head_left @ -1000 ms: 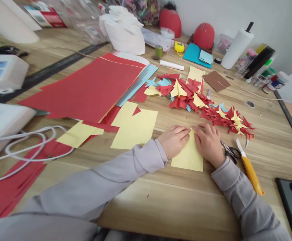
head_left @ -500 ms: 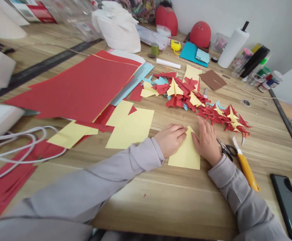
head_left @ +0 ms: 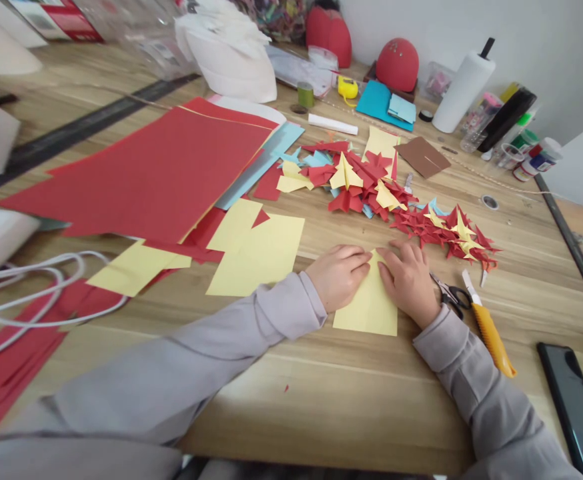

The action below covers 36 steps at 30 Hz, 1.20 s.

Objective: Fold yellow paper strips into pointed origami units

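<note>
- Left grip [head_left: 340,277], bare hand: fingers together, lying over the upper left edge of a pale yellow rectangular paper sheet [head_left: 366,317]; can't tell if it pinches it.
- Right grip [head_left: 411,283], bare hand: fingers bent, thumb at the sheet's upper right edge; can't tell if closed on it.
- Sheet lies flat on the wood-grain bench [head_left: 361,400], between both grips; top narrows to a point at the fingertips, lower part uncovered.
- Just right of right grip: black-handled metal scissors [head_left: 445,290]; next to them, an orange-handled knife [head_left: 494,340].
- Further right, nearer the person: black rectangular phone [head_left: 571,400].
- Beyond the grips: heap of folded red, yellow and blue paper pieces [head_left: 371,173].
- Left of left grip: cut yellow paper [head_left: 259,260], small red paper triangle [head_left: 260,218] on it.
- Further left, beyond: stack of large red paper sheets [head_left: 171,173].
</note>
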Available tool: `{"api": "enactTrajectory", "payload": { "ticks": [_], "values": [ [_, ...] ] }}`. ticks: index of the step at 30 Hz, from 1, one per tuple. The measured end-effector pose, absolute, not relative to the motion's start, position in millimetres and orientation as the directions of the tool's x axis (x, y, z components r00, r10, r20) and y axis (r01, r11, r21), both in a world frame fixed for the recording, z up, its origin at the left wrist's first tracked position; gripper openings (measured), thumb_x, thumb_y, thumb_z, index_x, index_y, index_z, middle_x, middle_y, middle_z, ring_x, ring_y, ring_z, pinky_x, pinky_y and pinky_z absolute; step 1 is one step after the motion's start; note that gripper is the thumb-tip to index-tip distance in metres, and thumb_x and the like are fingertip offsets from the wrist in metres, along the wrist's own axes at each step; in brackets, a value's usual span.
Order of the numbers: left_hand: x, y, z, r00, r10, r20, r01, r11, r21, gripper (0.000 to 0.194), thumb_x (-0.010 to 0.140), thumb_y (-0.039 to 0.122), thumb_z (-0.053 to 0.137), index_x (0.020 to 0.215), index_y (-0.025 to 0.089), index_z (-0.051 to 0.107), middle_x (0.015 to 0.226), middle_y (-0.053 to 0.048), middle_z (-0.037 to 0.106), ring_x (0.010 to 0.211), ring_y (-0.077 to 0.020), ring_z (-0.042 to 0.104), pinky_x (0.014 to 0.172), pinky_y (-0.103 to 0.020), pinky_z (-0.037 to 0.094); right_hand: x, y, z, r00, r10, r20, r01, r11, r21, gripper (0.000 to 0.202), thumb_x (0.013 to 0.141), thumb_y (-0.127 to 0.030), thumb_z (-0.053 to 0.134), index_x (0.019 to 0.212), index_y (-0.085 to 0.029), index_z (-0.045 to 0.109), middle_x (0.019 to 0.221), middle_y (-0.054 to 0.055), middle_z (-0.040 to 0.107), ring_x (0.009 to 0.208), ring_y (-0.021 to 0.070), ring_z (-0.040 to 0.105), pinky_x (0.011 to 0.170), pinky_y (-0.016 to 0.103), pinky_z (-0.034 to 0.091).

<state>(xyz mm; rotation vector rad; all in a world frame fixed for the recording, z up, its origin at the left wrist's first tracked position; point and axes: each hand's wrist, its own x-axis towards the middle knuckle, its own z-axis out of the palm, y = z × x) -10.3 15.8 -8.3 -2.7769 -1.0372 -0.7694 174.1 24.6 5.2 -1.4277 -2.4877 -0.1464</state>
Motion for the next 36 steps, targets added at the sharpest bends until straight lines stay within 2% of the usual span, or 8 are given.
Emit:
{"api": "enactTrajectory", "payload": {
  "ticks": [7,13,18,27,30,34,36],
  "values": [
    [-10.2,15.4,-7.1,0.639,0.6,0.482,0.64,-0.762,0.1,0.025,0.081,0.015,0.045,0.095,0.008,0.065,0.108,-0.013,0.064,0.1,-0.0251,0.053,0.083,-0.042,0.048,174.0,24.8,5.4,-0.486,0.828,0.281,0.854,0.517,-0.047,0.031,0.089,-0.03,0.042,0.114,-0.025,0.058,0.117,0.01,0.052,0.105,0.0263,0.043,0.09,0.044,0.032],
    [-10.8,15.8,-8.8,0.634,0.607,0.479,0.64,-0.759,0.116,0.025,0.081,0.017,0.047,0.096,0.009,0.065,0.109,-0.012,0.064,0.101,-0.0257,0.053,0.083,-0.042,0.047,173.5,24.6,5.8,-0.453,0.847,0.277,0.871,0.487,-0.066,0.038,0.088,-0.032,0.043,0.122,-0.017,0.049,0.115,0.011,0.053,0.106,0.0261,0.043,0.09,0.041,0.033],
    [-11.3,16.0,-8.3,0.638,0.609,0.471,0.638,-0.761,0.118,0.025,0.08,0.017,0.048,0.096,0.009,0.065,0.11,-0.012,0.064,0.102,-0.0258,0.052,0.084,-0.043,0.047,173.6,24.4,7.0,-0.474,0.84,0.265,0.866,0.499,-0.036,0.031,0.089,-0.032,0.04,0.115,-0.027,0.057,0.117,0.009,0.052,0.106,0.026,0.043,0.089,0.041,0.031],
    [-11.6,16.7,-8.4,0.648,0.61,0.456,0.637,-0.762,0.115,0.027,0.081,0.019,0.046,0.098,0.01,0.065,0.111,-0.011,0.063,0.101,-0.0252,0.052,0.085,-0.043,0.045,173.6,24.0,6.7,-0.477,0.839,0.262,0.87,0.492,0.01,0.034,0.09,-0.032,0.039,0.122,-0.033,0.052,0.118,0.008,0.051,0.105,0.0252,0.043,0.089,0.041,0.031],
    [-11.3,16.6,-7.2,0.65,0.612,0.451,0.638,-0.762,0.113,0.027,0.082,0.019,0.044,0.097,0.01,0.065,0.111,-0.01,0.064,0.102,-0.0249,0.052,0.086,-0.043,0.045,173.5,24.5,6.2,-0.473,0.841,0.264,0.872,0.49,0.001,0.035,0.09,-0.033,0.039,0.123,-0.031,0.051,0.118,0.008,0.051,0.106,0.0251,0.043,0.089,0.041,0.03],
    [-10.6,16.1,-5.3,0.645,0.619,0.448,0.647,-0.754,0.11,0.027,0.083,0.018,0.043,0.096,0.01,0.065,0.109,-0.01,0.064,0.101,-0.0244,0.052,0.085,-0.043,0.044,172.8,24.9,6.1,-0.451,0.851,0.27,0.88,0.475,-0.028,0.039,0.089,-0.033,0.041,0.126,-0.021,0.047,0.117,0.01,0.053,0.106,0.025,0.043,0.09,0.04,0.031],
    [-10.4,15.9,-5.0,0.641,0.623,0.448,0.651,-0.751,0.112,0.027,0.083,0.018,0.043,0.096,0.011,0.066,0.109,-0.01,0.065,0.101,-0.0245,0.052,0.085,-0.043,0.045,173.0,24.9,5.9,-0.457,0.849,0.267,0.876,0.481,-0.032,0.036,0.089,-0.033,0.041,0.123,-0.023,0.05,0.117,0.009,0.053,0.106,0.0246,0.043,0.09,0.039,0.031]
  ]
}}
